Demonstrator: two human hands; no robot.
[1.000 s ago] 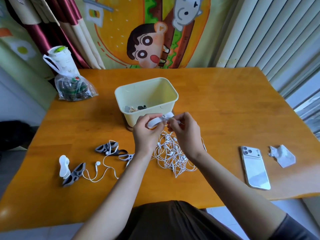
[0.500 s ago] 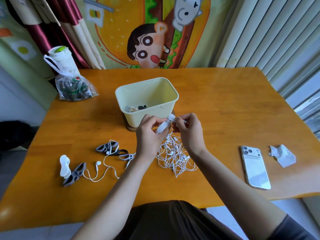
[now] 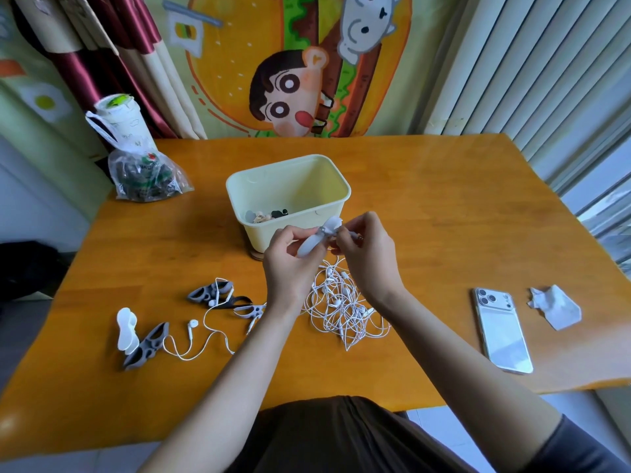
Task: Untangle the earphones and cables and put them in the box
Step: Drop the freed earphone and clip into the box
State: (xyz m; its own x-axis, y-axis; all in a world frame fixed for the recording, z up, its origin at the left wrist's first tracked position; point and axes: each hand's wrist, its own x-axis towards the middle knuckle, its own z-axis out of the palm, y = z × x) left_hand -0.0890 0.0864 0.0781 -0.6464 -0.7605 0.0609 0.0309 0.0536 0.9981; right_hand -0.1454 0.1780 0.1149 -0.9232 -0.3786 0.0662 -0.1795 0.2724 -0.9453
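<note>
A pale yellow box (image 3: pixel 307 169) stands mid-table with a few small items at its bottom. Just in front of it my left hand (image 3: pixel 290 268) pinches a white cable winder (image 3: pixel 319 235), held above the table. My right hand (image 3: pixel 367 257) grips the winder's far end together with a white cable that trails down. Below both hands lies a tangled heap of white earphones (image 3: pixel 345 308). Another white earphone (image 3: pixel 193 327) with its cable lies loose to the left, among grey winders (image 3: pixel 211 291) and a white winder (image 3: pixel 125 331).
A white phone (image 3: pixel 500 331) lies face down at the right, with a crumpled paper (image 3: pixel 555 307) beyond it. A plastic bag with a cup (image 3: pixel 140 169) stands at the back left. The orange table (image 3: pixel 444 216) ends close to my body.
My hands have lifted slightly toward the box and turned the white winder more upright. The tangled heap has shifted a little under them.
</note>
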